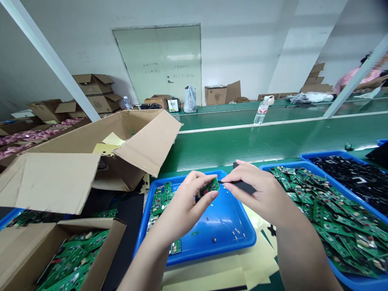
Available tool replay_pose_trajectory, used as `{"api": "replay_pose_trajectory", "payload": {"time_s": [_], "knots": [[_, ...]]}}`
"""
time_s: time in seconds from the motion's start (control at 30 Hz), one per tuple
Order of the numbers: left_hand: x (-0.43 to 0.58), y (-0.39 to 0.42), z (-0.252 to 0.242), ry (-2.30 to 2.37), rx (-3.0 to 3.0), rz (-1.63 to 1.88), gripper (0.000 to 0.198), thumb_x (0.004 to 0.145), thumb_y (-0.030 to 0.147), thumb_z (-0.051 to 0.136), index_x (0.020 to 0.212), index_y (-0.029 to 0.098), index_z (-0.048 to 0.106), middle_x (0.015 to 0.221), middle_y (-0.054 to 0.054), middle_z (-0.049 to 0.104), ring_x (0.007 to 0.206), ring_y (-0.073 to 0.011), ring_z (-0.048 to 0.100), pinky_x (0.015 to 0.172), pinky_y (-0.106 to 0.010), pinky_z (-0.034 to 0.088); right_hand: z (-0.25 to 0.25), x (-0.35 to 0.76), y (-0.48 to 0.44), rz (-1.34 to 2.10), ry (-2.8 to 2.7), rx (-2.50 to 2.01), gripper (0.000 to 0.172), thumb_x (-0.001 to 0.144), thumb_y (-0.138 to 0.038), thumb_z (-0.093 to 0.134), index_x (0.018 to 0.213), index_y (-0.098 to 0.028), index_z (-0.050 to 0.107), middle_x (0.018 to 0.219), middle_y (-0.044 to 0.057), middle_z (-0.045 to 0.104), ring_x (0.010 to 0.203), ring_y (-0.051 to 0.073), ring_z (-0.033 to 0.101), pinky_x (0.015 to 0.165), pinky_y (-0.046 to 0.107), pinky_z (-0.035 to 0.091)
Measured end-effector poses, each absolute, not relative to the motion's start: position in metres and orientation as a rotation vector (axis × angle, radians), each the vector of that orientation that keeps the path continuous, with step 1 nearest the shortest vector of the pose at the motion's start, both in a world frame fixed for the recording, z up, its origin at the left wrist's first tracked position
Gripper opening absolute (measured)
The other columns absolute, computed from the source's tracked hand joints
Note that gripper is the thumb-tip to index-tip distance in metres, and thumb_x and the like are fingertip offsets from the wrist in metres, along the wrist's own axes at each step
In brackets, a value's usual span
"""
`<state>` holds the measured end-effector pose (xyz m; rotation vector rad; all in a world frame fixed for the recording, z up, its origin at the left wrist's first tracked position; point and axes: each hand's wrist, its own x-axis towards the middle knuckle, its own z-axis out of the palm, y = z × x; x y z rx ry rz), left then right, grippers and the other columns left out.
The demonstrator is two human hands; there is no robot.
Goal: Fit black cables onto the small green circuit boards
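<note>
Over the blue tray [221, 252], my left hand [186, 200] grips a small green circuit board [214, 185] between thumb and fingers, its component side partly showing. My right hand [260, 188] is closed in a pinch on a thin black piece [235, 181] whose tip reaches the right edge of that board. The exact kind of the black piece is not clear, as fingers cover part of it. On the left side of the tray lie several green boards [157, 202], and small white parts [238, 233] are scattered on its floor.
To the right, a blue tray [261, 166] is heaped with circuit boards; another blue tray [303, 156] behind it holds black parts. Cardboard boxes [151, 141] stand at left, one with boards. A water bottle [261, 111] is on the green bench. A person [351, 81] sits at far right.
</note>
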<state>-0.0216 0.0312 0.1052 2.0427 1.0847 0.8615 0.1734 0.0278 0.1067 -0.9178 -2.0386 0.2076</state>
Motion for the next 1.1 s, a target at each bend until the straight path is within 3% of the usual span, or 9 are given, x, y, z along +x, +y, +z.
{"api": "replay_pose_trajectory", "payload": {"time_s": [0.17, 0.4, 0.67, 0.97, 1.1], "knots": [[-0.02, 0.036, 0.101, 1.073, 2.079, 1.008, 0.03, 0.089, 0.031, 0.055, 0.117, 0.024, 0.06, 0.096, -0.005, 0.056, 0.091, -0.0184, 0.056, 0.08, -0.033, 0.047, 0.106, 0.171, 0.028, 0.021, -2.085, -0.81, 0.012, 0.09, -0.013, 0.053, 0.089, -0.019, 0.063, 0.081, 0.001, 0.068, 0.074, 0.013, 0.062, 0.102, 0.046, 0.042], [-0.021, 0.041, 0.096, 1.013, 2.062, 1.137, 0.028, 0.088, 0.031, 0.058, 0.114, 0.023, 0.061, 0.094, -0.005, 0.056, 0.09, -0.0186, 0.058, 0.08, -0.033, 0.049, 0.103, 0.166, 0.032, 0.118, -2.04, -0.76, 0.013, 0.09, -0.017, 0.053, 0.089, -0.017, 0.066, 0.08, 0.004, 0.069, 0.078, 0.017, 0.064, 0.091, 0.042, 0.051], [-0.029, 0.053, 0.092, 1.11, 2.028, 1.562, 0.029, 0.085, 0.028, 0.061, 0.113, 0.023, 0.063, 0.097, -0.005, 0.056, 0.088, -0.016, 0.057, 0.074, -0.028, 0.051, 0.119, 0.179, 0.004, 0.21, -2.054, -0.776, 0.021, 0.087, -0.02, 0.057, 0.107, -0.021, 0.064, 0.102, 0.006, 0.069, 0.102, 0.02, 0.063, 0.086, 0.031, 0.054], [-0.037, 0.049, 0.098, 0.906, 2.377, 1.678, 0.039, 0.087, 0.021, 0.058, 0.126, 0.025, 0.055, 0.107, -0.007, 0.059, 0.103, -0.018, 0.057, 0.091, -0.034, 0.05, 0.128, 0.19, -0.016, 0.381, -1.58, -0.671, 0.018, 0.089, -0.018, 0.056, 0.096, -0.026, 0.07, 0.089, 0.001, 0.071, 0.088, 0.018, 0.065, 0.08, 0.03, 0.054], [-0.029, 0.039, 0.103, 0.88, 2.579, 1.704, 0.039, 0.087, 0.02, 0.058, 0.126, 0.024, 0.055, 0.108, -0.008, 0.06, 0.103, -0.0192, 0.059, 0.089, -0.036, 0.053, 0.12, 0.172, 0.003, 0.694, -1.526, -0.801, 0.015, 0.087, -0.02, 0.059, 0.099, -0.025, 0.067, 0.089, 0.001, 0.071, 0.085, 0.015, 0.066, 0.074, 0.026, 0.054]]}}
